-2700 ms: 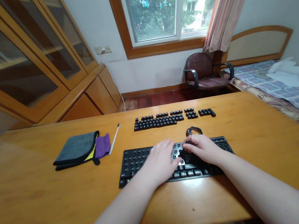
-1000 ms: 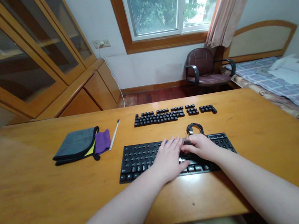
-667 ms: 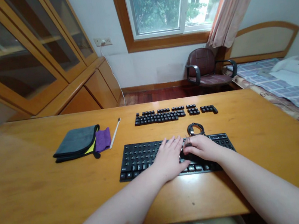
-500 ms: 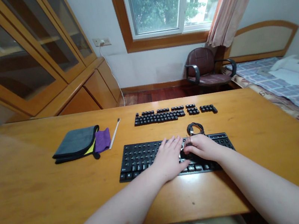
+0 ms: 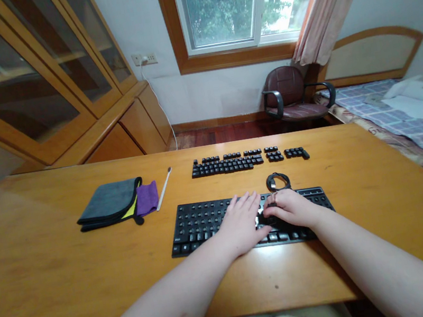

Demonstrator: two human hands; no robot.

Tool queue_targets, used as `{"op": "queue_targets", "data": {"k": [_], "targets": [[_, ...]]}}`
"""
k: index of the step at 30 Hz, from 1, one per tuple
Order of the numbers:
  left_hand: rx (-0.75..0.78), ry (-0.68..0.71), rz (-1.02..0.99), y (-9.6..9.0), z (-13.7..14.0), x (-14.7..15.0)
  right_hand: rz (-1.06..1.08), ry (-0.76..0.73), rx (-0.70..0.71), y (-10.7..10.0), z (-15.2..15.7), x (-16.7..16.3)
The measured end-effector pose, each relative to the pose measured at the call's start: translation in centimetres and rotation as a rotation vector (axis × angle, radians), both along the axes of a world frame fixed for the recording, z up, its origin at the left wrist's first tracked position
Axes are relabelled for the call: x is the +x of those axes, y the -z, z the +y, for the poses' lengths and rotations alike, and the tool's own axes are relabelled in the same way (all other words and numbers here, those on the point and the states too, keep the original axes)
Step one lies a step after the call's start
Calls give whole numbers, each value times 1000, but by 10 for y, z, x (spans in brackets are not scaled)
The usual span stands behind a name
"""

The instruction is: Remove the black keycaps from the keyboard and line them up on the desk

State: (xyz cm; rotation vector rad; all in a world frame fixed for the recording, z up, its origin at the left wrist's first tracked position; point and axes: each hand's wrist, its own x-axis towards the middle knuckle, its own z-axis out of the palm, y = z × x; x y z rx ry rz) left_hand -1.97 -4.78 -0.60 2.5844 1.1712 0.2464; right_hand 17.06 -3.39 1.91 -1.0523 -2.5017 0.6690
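A black keyboard (image 5: 190, 225) lies across the wooden table in front of me, with many of its keycaps off and the key stems bare. The bottom row at its left end still has caps. My left hand (image 5: 242, 223) rests flat on the middle of the keyboard, fingers stretched out. Just right of it, my right hand (image 5: 289, 209) is curled over the keyboard, thumb and fingers pinched together. Something small and dark is at its fingertips, mostly hidden. Behind the keyboard, rows of loose black keycaps (image 5: 221, 167) are laid out.
A coiled black USB cable (image 5: 278, 181) lies just behind the keyboard. To the left are a folded grey cloth (image 5: 108, 201), a purple cloth (image 5: 147, 198) and a thin white brush (image 5: 164, 188). Beyond the table stand an office chair (image 5: 284, 88) and a bed (image 5: 397, 113).
My right hand has lowered slightly and its fingers have closed in a little over the keyboard. My left hand stays in place. The whole view has shifted very slightly.
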Motion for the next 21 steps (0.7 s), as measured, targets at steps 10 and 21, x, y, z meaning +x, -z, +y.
{"op": "queue_targets", "data": {"k": [10, 21], "targets": [[-7, -3, 7, 1, -1, 1, 149, 73, -9, -7, 1, 12], [-13, -4, 10, -2, 0, 0, 764, 432, -340, 16, 10, 4]]}}
